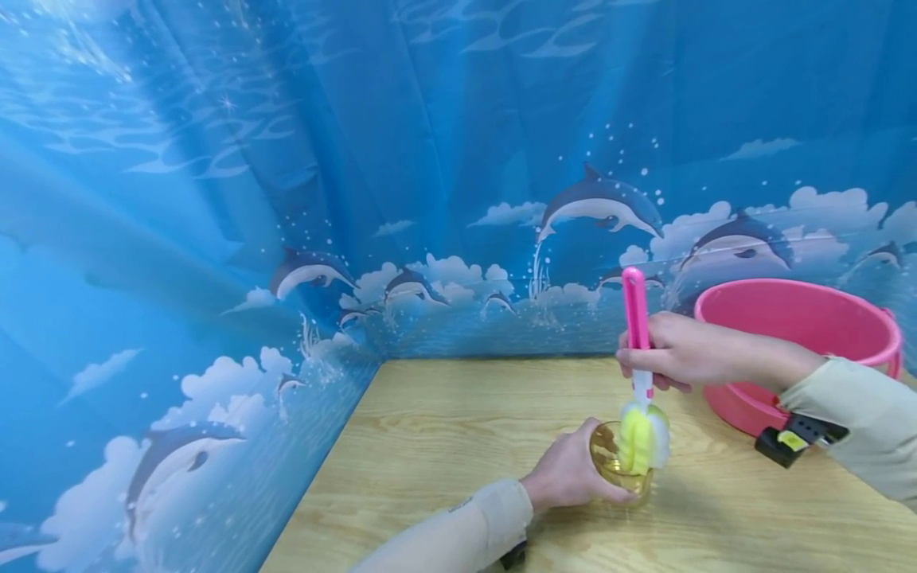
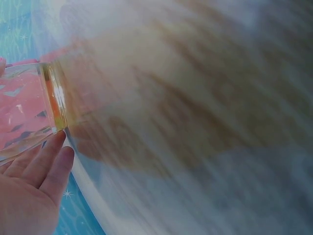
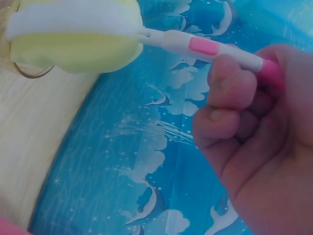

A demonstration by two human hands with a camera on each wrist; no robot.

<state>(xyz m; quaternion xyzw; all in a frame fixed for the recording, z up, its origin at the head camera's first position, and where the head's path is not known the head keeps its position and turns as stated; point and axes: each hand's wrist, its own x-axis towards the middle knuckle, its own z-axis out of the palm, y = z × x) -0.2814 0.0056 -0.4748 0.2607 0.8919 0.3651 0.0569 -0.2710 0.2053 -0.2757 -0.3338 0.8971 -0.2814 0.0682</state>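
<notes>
In the head view my left hand [image 1: 569,473] grips an amber see-through glass [image 1: 605,450] round its side, the mouth tilted up toward the other hand. My right hand [image 1: 669,350] holds a sponge cup brush by its pink and white handle [image 1: 635,306], which stands nearly upright. The yellow and white sponge head [image 1: 642,438] is at the glass's mouth, partly inside it. In the left wrist view, fingers [image 2: 46,166] lie along the faceted glass [image 2: 24,103]. Curled fingers [image 3: 230,93] hold the brush handle [image 3: 215,49] in the right wrist view.
A pink bucket [image 1: 795,318] stands at the right of the wooden table [image 1: 444,414], behind the right forearm. A blue curtain [image 1: 444,159] printed with dolphins hangs along the table's back and left edges. A black wrist camera [image 1: 784,442] sits on the right wrist.
</notes>
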